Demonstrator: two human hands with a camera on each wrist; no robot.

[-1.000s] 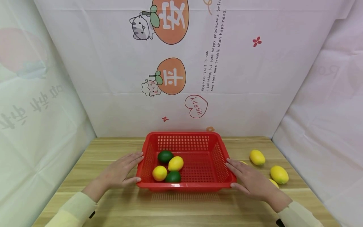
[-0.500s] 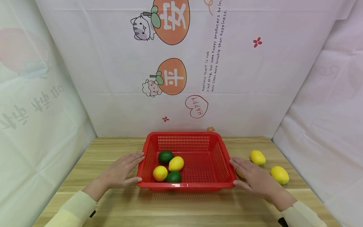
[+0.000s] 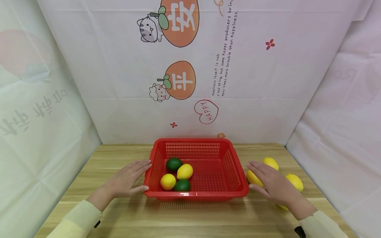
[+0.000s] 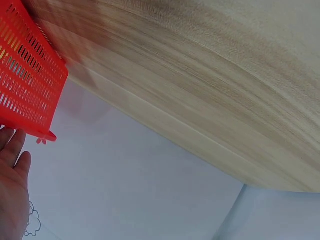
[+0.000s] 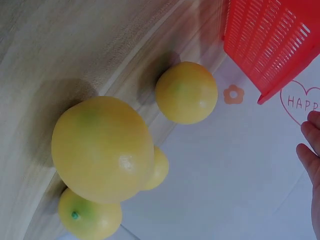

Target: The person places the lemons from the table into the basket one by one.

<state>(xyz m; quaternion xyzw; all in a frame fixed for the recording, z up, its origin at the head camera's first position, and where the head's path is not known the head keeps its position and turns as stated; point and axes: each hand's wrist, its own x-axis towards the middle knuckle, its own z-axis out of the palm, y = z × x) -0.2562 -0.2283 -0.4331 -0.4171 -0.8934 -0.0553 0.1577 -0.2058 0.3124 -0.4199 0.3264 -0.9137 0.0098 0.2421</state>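
Note:
A red plastic basket (image 3: pixel 196 194) with slotted sides stands on the wooden table. Inside, toward its left, two lemons (image 3: pixel 185 171) lie beside two dark green fruits (image 3: pixel 174 164). My left hand (image 3: pixel 126 181) rests its extended fingers and thumb on the basket's left rim; the left wrist view shows its fingertips (image 4: pixel 15 145) at that rim. Just off the right side, my right hand (image 3: pixel 275 185) hovers with fingers extended, holding nothing. Partly behind its fingers is a lemon (image 3: pixel 252 178) close to the basket. The right wrist view shows the fingers (image 5: pixel 312 132) apart from the basket.
More lemons lie on the right of the table (image 3: pixel 143 221): one at the back (image 3: pixel 271 162), another farther right (image 3: pixel 295 181), and one mostly hidden beneath the right wrist. White printed cloth (image 3: pixel 125 115) hangs behind and along both sides.
My right hand has come away from the basket's right rim and moved right, uncovering the nearby lemon. The left hand and the basket stay nearly where they were.

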